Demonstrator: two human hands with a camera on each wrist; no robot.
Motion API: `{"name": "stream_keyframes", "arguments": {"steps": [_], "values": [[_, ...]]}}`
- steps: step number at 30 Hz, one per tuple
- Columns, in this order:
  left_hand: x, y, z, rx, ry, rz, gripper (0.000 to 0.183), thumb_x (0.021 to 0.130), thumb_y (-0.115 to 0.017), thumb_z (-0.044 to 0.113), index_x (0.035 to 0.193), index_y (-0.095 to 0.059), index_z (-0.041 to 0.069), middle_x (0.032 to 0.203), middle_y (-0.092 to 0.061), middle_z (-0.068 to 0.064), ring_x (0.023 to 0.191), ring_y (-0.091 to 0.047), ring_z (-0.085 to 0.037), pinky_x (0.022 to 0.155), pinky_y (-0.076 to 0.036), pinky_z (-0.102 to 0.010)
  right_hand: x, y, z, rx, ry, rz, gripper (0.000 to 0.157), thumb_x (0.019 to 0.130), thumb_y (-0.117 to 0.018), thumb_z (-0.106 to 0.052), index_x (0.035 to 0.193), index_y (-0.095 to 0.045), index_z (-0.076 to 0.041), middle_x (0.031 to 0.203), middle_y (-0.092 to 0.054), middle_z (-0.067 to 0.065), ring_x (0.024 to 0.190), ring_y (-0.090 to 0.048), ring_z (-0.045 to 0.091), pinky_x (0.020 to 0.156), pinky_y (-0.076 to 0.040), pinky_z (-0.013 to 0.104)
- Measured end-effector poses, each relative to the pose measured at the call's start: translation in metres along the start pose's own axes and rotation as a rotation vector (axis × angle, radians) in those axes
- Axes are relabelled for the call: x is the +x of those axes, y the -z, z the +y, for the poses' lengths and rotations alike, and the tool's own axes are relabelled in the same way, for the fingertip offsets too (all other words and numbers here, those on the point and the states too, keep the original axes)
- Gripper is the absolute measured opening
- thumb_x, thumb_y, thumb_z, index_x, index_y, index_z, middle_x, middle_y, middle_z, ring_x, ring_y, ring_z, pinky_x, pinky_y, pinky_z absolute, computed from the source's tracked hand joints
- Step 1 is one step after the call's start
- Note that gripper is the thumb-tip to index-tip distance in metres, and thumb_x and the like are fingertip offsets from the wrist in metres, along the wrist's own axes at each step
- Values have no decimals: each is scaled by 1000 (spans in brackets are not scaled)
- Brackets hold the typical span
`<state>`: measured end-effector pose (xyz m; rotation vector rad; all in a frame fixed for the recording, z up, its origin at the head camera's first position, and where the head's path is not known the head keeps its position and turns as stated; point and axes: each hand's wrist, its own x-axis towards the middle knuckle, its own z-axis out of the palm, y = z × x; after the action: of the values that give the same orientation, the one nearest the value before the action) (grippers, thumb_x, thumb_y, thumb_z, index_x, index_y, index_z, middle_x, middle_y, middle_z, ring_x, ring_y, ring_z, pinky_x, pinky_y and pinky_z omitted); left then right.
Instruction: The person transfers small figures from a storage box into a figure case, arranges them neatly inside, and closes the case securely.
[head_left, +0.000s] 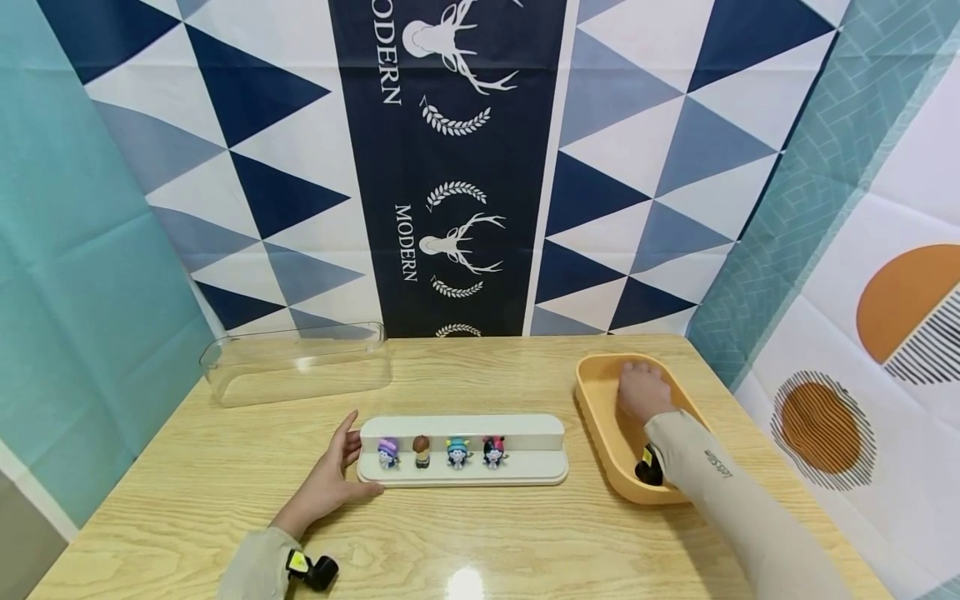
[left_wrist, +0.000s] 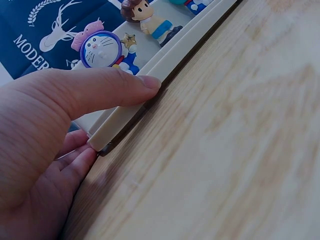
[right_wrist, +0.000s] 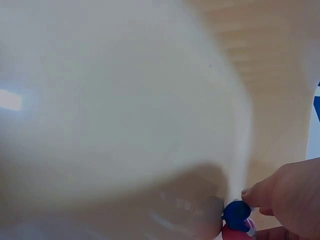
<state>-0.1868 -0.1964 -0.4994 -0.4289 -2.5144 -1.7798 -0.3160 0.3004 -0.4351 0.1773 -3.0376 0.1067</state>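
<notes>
A long cream display stand (head_left: pixel 465 427) lies on the table. On it is a row of small figurines: one in a purple hat (head_left: pixel 387 452), one with brown hair (head_left: pixel 422 451), one in a turquoise hat (head_left: pixel 457 452) and one in red and black (head_left: pixel 493 451). My left hand (head_left: pixel 330 479) holds the stand's left end, its thumb (left_wrist: pixel 120 87) along the front rim and its fingers round the corner. Inside the orange basket (head_left: pixel 596 371), my right hand (head_left: pixel 643 392) pinches a small blue and red figurine (right_wrist: pixel 237 215), partly cut off in the right wrist view.
A clear plastic cover (head_left: pixel 300 367) stands at the back left of the wooden table (head_left: pixel 420 542). Patterned cloth (head_left: pixel 465 167) hangs along the table's back edge, and more cloth (head_left: pixel 840 333) hangs on the right, beside the basket.
</notes>
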Motion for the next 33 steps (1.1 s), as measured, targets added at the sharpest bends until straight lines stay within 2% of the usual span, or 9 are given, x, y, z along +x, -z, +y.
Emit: {"name": "stream_keyframes", "arguments": {"steps": [5,10,13,17,21,27,33], "values": [[0,0,0,-3,-5,-5,123,71,-89,-1,159,-3,2,140,-40,-29,132,-41,-45,113,-28,-53,0,-2,3,21,39,75,27,90,-56,-3,108,-47,16,101,-51,40,103,-43,61,67,-54,63],[0,0,0,6,-4,2,122,71,-88,-1,159,-4,1,140,-40,-29,132,-41,-45,114,-28,-54,0,-1,5,103,101,112,37,86,-72,-8,109,-51,14,95,-55,37,98,-48,56,81,-46,62],[0,0,0,7,-7,3,122,71,-88,-2,159,-4,2,140,-40,-29,132,-41,-45,114,-28,-53,2,-3,8,194,129,92,40,85,-74,-3,112,-50,15,97,-54,35,94,-53,50,86,-44,59],[1,0,-1,10,-13,5,122,70,-88,-2,159,-4,2,139,-40,-29,131,-42,-45,113,-29,-53,4,-5,12,306,143,78,44,82,-75,1,114,-48,16,96,-52,31,86,-56,42,78,-50,53],[1,0,-2,19,-18,4,121,71,-88,-1,158,-4,1,139,-41,-29,130,-43,-44,114,-28,-53,5,-6,16,381,153,76,51,79,-78,2,117,-47,16,95,-51,26,84,-54,36,78,-49,49],[1,0,-1,10,-9,3,122,70,-88,-2,159,-4,2,140,-40,-29,131,-42,-45,114,-28,-53,4,0,22,436,162,110,53,78,-80,1,118,-49,16,94,-50,22,85,-50,34,79,-46,48],[1,0,0,11,1,7,122,71,-88,-3,159,-4,3,140,-40,-29,131,-42,-45,114,-28,-53,3,7,22,453,171,142,49,80,-80,1,117,-51,15,99,-53,26,87,-54,37,81,-49,52]]}}
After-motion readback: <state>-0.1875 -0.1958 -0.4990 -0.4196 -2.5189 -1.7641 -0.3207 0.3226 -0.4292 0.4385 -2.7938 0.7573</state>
